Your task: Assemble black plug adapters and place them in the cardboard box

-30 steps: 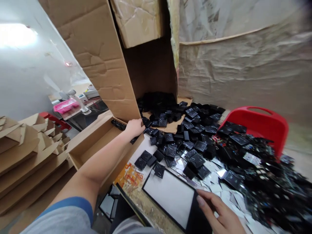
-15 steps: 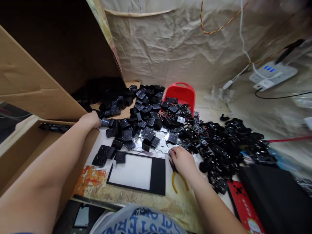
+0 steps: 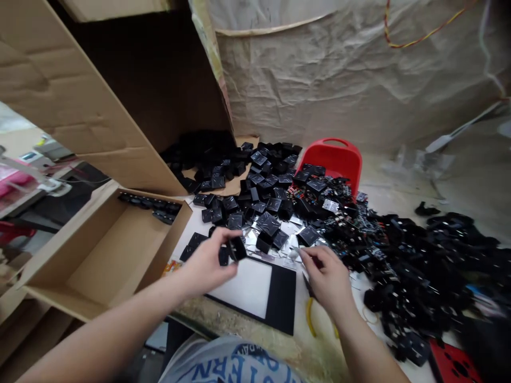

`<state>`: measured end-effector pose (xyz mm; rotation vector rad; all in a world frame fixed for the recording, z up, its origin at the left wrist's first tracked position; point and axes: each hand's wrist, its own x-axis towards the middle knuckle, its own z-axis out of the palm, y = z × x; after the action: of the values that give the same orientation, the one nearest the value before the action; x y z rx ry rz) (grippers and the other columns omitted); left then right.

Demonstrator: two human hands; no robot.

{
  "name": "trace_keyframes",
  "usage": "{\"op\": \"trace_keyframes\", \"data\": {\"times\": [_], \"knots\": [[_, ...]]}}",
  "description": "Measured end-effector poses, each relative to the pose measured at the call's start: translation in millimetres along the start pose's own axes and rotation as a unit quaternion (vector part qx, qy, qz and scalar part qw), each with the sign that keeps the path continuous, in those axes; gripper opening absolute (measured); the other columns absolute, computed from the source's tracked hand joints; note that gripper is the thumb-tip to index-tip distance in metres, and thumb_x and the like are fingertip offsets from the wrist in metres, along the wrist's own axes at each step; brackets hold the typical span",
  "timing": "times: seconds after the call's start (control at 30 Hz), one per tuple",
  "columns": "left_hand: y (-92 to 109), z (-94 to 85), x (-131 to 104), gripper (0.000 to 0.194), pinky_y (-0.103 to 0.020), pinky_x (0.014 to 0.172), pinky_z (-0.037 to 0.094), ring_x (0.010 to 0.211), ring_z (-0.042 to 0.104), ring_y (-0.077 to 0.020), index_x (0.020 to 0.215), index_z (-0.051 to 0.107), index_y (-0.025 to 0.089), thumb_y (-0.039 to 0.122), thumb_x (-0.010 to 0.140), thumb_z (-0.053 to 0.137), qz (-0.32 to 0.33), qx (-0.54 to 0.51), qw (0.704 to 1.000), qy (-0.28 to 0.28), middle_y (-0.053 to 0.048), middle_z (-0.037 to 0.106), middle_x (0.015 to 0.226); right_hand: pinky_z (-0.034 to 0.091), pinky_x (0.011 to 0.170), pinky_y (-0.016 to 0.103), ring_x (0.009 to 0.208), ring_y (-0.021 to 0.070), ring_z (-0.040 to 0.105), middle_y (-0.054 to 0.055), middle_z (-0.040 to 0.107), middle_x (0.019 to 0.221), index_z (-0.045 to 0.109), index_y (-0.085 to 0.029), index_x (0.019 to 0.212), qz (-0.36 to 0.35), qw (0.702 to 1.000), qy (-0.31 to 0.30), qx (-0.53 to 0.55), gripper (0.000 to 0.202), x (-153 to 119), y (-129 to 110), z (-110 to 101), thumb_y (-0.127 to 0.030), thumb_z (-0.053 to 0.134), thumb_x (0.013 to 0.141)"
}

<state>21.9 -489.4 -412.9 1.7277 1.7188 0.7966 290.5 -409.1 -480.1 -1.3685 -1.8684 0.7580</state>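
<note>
My left hand grips a small black plastic housing between thumb and fingers, above the left part of a black-framed white panel. My right hand pinches a small thin silvery piece at its fingertips. Beneath that hand lie pliers with yellow handles, partly covered by it. Behind both hands spread a heap of black housings and a scatter of shiny flat pieces.
An open cardboard box with a row of black parts stands at left, below a large carton. A red scoop with small electronic parts sits at the back. Black parts are piled at right.
My left hand has come back from the heap's left edge to above the panel, now with a black housing. My right hand has lifted slightly with a silvery piece. The view has turned left.
</note>
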Motion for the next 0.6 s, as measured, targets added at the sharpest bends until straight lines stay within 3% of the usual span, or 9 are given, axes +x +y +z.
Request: {"op": "trace_keyframes", "data": {"times": [0.13,0.23,0.43,0.6], "knots": [[3.7,30.0,-24.3,0.061,-0.042,0.107,0.046,0.122,0.058,-0.0233,0.131,0.046,0.026,0.013,0.074,0.061,0.029,-0.018,0.999,0.031,-0.008,0.060,0.132,0.046,0.057,0.028,0.063,0.0160,0.057,0.001,0.061,0.071,0.067,-0.020,0.081,0.046,0.972,-0.039,0.227,0.023,-12.5,-45.4,-5.2,-0.042,0.064,0.085],[4.0,39.6,-27.5,0.059,-0.045,0.104,0.047,0.120,0.058,-0.0255,0.130,0.049,0.025,0.013,0.073,0.062,0.054,0.009,0.997,0.061,-0.009,0.061,0.129,0.046,0.057,0.027,0.065,0.0151,0.056,0.002,0.061,0.073,0.066,-0.020,0.077,0.006,0.953,-0.049,0.298,0.019,-21.7,-74.9,1.9,-0.037,0.065,0.086],[6.1,49.7,-29.7,0.036,-0.041,0.088,0.055,0.100,0.066,-0.0245,0.108,0.055,0.022,0.022,0.074,0.068,0.068,0.021,0.990,0.123,-0.008,0.067,0.103,0.046,0.062,0.028,0.070,0.0154,0.057,0.001,0.059,0.074,0.064,-0.021,0.080,-0.083,0.964,-0.051,0.246,0.012,-35.2,-90.3,19.4,-0.024,0.059,0.091],[3.9,52.1,-34.0,0.057,-0.044,0.102,0.050,0.118,0.059,-0.0262,0.127,0.047,0.024,0.014,0.074,0.062,0.079,0.011,0.993,0.091,-0.010,0.062,0.125,0.048,0.062,0.029,0.069,0.0158,0.057,0.001,0.058,0.073,0.064,-0.021,0.087,-0.180,0.965,-0.040,0.186,0.011,-37.0,-92.8,23.4,-0.015,0.056,0.091]]}}
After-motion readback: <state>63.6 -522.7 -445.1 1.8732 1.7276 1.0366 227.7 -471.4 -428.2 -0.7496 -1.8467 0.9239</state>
